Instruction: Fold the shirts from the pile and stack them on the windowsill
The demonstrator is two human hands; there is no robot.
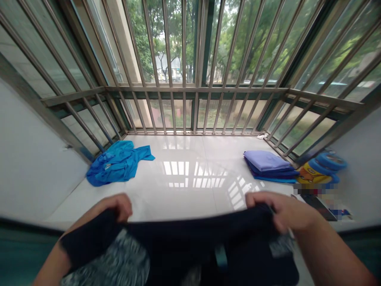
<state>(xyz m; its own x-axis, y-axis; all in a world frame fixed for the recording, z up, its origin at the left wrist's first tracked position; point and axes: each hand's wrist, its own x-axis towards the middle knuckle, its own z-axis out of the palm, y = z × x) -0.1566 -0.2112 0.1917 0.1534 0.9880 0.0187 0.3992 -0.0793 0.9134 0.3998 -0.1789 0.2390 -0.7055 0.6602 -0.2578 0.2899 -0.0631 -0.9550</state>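
We're over the white sill (pixel 190 186) — the dark garment (pixel 190 246) is stretched left to right along its near edge, our left hand (pixel 119 206) and right hand (pixel 282 212) each clenched on a top corner, equally near.

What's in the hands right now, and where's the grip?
A dark garment, held by both hands along its top edge: left hand near the left end, right hand near the right end, fingers curled over the fabric.
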